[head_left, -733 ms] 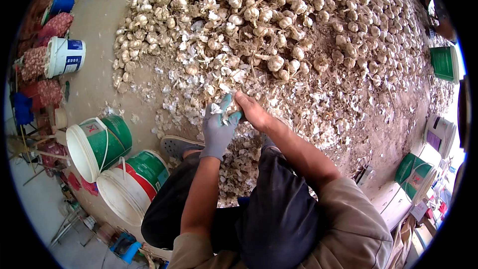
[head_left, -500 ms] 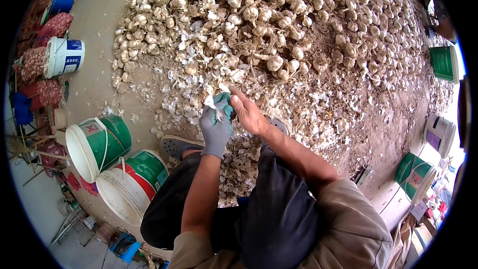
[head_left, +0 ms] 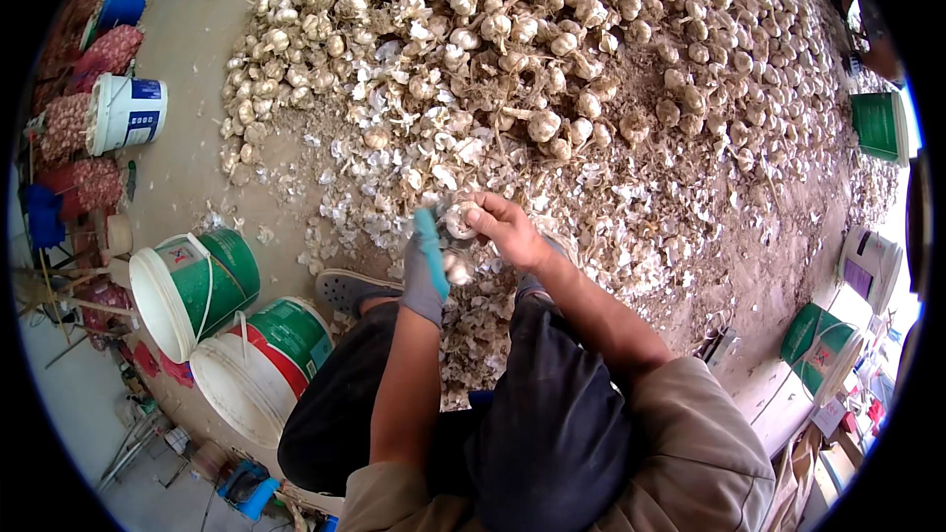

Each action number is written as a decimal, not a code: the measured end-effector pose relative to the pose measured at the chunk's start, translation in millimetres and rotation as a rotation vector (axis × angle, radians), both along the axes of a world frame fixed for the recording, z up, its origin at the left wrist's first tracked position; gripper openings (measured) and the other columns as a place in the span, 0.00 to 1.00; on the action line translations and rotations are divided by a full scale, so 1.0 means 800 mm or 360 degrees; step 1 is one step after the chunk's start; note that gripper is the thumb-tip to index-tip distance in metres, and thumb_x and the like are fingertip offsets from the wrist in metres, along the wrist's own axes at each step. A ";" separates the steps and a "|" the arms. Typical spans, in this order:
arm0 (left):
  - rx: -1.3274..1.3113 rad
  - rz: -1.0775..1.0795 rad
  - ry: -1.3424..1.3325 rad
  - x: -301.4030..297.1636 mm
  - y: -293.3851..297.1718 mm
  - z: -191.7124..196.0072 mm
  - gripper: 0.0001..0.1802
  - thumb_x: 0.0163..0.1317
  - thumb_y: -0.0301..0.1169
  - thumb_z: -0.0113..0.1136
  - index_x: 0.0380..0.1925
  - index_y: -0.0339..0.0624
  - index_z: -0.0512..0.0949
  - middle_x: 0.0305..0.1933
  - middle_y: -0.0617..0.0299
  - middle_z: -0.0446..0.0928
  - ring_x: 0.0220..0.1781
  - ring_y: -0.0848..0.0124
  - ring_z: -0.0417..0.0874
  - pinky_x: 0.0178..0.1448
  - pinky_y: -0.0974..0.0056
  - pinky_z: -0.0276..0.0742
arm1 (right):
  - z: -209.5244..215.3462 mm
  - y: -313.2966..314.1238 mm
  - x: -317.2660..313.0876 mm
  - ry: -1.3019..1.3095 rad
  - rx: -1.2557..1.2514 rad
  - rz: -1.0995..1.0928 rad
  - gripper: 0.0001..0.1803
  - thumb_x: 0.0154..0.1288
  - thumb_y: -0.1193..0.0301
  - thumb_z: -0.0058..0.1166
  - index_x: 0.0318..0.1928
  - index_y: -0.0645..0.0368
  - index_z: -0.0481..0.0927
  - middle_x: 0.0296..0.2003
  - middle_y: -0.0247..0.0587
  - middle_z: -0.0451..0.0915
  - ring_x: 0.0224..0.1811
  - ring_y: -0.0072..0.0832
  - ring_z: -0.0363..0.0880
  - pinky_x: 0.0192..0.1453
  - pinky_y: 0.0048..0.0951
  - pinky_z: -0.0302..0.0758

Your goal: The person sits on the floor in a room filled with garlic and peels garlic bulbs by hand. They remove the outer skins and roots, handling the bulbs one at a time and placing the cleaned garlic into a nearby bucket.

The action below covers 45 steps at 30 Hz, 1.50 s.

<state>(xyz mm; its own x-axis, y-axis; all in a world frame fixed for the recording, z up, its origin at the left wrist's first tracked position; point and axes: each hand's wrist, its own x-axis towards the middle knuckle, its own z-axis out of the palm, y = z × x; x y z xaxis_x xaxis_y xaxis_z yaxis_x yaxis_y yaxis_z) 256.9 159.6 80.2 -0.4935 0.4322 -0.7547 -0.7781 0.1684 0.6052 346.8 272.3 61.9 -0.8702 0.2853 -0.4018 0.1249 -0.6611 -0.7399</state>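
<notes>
My right hand (head_left: 503, 233) is bare and pinches a whitish garlic bulb (head_left: 459, 221), its thumb lying across the bulb. Just left of it is my left hand (head_left: 425, 261), in a grey glove with a teal palm. Seen nearly edge-on, the gloved hand looks flat and stretched out, its palm turned toward the bulb. A pale garlic piece (head_left: 456, 267) shows beside the palm; whether the glove touches it I cannot tell. Beneath both hands lie loose white garlic skins (head_left: 394, 177). Beyond them spreads a large heap of garlic bulbs (head_left: 522, 30).
Two green-and-white buckets (head_left: 222, 281) (head_left: 296, 335) lie tipped at my left. Farther left stand a white bucket (head_left: 148, 116) and red net sacks (head_left: 113, 49). At the right are a green bucket (head_left: 875, 126) and another green bucket (head_left: 818, 345). My grey clog (head_left: 357, 291) rests among the skins.
Both hands have come down toward me and drawn slightly apart. The glove, earlier curled with white skin at its fingers, has straightened. The garlic bulb now shows in my right hand.
</notes>
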 end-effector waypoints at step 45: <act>0.0326 0.0730 -0.0123 -0.024 0.000 -0.027 0.14 0.67 0.34 0.50 0.43 0.36 0.78 0.37 0.57 0.80 0.35 0.64 0.81 0.40 0.61 0.80 | 0.048 -0.032 -0.024 -0.0496 0.0516 0.0203 0.33 0.60 0.68 0.59 0.65 0.66 0.66 0.52 0.57 0.78 0.54 0.40 0.79 0.59 0.33 0.74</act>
<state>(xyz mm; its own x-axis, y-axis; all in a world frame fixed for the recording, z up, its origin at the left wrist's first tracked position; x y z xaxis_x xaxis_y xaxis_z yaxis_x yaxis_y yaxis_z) 238.0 159.2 58.8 -0.6134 0.3271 -0.7189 -0.7879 -0.3170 0.5280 327.8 246.5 100.5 -0.7585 0.3380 -0.5572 0.4389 -0.3670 -0.8201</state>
